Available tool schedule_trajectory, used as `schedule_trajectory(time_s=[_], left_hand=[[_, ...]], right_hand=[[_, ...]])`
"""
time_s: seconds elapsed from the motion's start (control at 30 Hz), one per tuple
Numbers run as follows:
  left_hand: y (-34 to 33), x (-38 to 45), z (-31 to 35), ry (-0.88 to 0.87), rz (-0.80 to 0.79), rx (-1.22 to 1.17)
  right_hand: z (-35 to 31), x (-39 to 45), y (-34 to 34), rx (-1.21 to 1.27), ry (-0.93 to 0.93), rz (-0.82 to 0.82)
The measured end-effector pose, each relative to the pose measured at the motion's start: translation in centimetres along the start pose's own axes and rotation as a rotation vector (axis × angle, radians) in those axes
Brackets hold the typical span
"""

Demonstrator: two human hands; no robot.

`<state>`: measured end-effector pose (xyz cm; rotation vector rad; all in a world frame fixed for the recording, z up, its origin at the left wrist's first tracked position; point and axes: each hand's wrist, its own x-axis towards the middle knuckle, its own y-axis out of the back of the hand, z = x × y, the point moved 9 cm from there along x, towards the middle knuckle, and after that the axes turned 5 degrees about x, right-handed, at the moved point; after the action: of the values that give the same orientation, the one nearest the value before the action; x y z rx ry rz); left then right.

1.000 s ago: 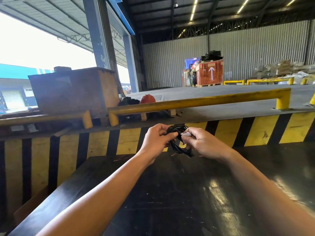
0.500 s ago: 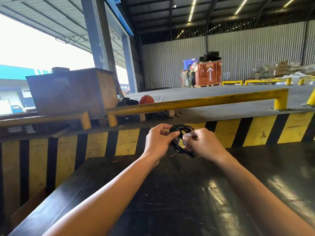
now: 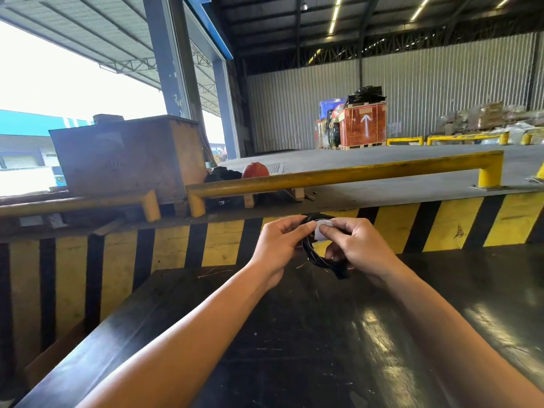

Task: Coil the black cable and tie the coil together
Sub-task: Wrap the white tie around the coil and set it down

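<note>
Hands (image 3: 282,245) raised black cable (image 3: 316,256) slightly.

Both hands, left hand (image 3: 279,245) and right hand (image 3: 363,248), pinch the coiled black cable (image 3: 319,257) above the dark surface (image 3: 294,348); a white tab (image 3: 322,232) sits between the fingers (image 3: 306,229).

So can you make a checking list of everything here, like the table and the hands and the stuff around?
Surface: black table, glossy and scuffed.
Job's things: coiled black cable held above the table; white tag on it.
Clutter: nothing seen on the table.
Grippers: left hand and right hand both pinch the coil.
Cables: only the coil.
Surroundings: yellow guard rail, striped wall, rusty metal box, orange crate.
</note>
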<state>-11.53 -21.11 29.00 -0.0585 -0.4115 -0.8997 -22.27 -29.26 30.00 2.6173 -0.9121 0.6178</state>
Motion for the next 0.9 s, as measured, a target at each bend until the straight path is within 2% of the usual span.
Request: schedule_trajectory(time_s=[0.17,0.3,0.5,0.7,0.9], left_hand=[[0.2,0.0,0.3,-0.008,0.002,0.009],[0.6,0.1,0.1,-0.001,0.028,0.033],[-0.1,0.1,1.7,-0.245,0.010,0.478],[-1.0,-0.7,3.6,-0.397,-0.051,0.619],[-1.6,-1.3,3.7,-0.378,-0.141,0.633]], right_hand=[[0.4,-1.0,0.3,0.066,0.004,-0.022],[0.1,-1.6,1.5,-0.056,0.086,0.034],[-1.8,-1.3,2.8,-0.215,0.247,0.127],[-0.5,-0.6,2.9,-0.145,0.191,0.115],[1.0,-0.7,2.4,-0.010,0.106,0.027]])
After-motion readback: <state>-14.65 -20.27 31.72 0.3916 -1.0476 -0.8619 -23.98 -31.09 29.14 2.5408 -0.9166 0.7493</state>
